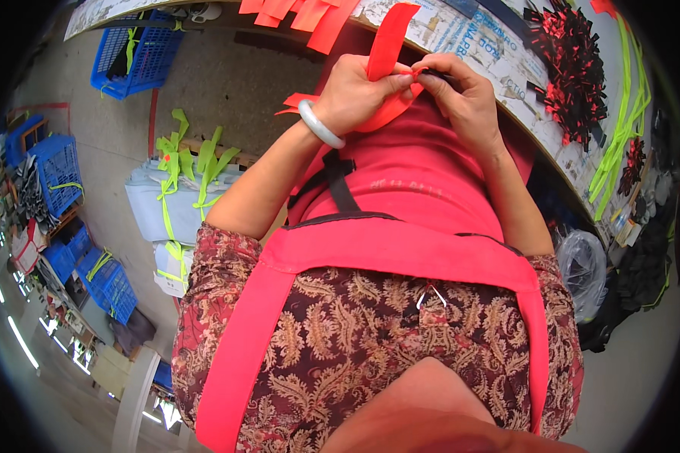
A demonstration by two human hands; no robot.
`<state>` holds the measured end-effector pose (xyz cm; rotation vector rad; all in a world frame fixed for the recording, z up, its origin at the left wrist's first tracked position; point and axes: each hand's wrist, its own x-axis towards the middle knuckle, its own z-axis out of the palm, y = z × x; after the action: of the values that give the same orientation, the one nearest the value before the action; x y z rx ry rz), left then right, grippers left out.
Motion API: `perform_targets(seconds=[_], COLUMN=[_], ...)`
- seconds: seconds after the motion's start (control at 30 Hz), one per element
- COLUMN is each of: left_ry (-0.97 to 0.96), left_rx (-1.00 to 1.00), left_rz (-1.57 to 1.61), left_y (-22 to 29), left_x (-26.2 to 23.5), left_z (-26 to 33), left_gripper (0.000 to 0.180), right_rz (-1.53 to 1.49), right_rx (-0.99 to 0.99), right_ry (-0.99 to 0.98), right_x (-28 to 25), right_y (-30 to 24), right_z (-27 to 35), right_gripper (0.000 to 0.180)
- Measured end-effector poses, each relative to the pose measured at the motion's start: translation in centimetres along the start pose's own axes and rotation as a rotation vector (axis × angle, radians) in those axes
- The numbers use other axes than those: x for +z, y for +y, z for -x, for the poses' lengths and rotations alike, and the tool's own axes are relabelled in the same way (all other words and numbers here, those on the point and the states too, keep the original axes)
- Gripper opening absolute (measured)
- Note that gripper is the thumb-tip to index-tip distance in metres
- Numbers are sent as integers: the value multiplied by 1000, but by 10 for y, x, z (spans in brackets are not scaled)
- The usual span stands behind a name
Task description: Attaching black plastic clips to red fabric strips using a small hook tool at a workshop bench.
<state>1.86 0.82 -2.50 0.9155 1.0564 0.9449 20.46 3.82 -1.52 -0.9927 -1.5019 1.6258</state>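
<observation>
Currently, a bright red strip (389, 45) is up in the air over the person's lap, just in front of the table's near edge, one length standing upright and another curving down below the fingers. Left hand (355, 94): thumb and fingers closed on the strip, pinching it at the point where it narrows. Right hand (465, 94): thumb and forefinger closed tip to tip at the same spot, almost meeting the left thumb; a thin dark piece (440, 75) shows in this grip, but from where I stand I cannot tell whether it is joined to the strip. A pale bangle (319, 124) circles the left wrist. Beneath both hands, a red apron (400, 245) covers the lap. On the table (449, 34), more red strips (332, 26) lie across the near edge, left of the hands; to their right, a heap of black-and-red strips (570, 68) sits close to that edge, with long yellow-green strips (619, 113) farther toward the right end. On the floor to the left: a pale blue bundle (145, 196) tied with yellow-green bands, and, farther off, a blue crate (140, 57).
</observation>
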Motion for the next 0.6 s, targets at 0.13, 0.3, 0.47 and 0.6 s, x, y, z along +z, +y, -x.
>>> perform_targets(seconds=[0.13, 0.3, 0.47, 0.6], left_ry=[10, 51, 51, -10], left_rx=[48, 109, 65, 76], left_rz=[-34, 25, 87, 100], left_y=[2, -4, 2, 15], left_x=[-3, -13, -20, -19], left_z=[1, 0, 2, 2], left_gripper=[18, 18, 18, 17], right_rz=[220, 447, -53, -309], right_rx=[-122, -301, 383, 415], right_ry=[44, -162, 122, 71], right_x=[2, 9, 2, 7], right_y=[-4, -38, -20, -5], right_z=[-1, 22, 2, 2], right_gripper=[14, 23, 18, 19])
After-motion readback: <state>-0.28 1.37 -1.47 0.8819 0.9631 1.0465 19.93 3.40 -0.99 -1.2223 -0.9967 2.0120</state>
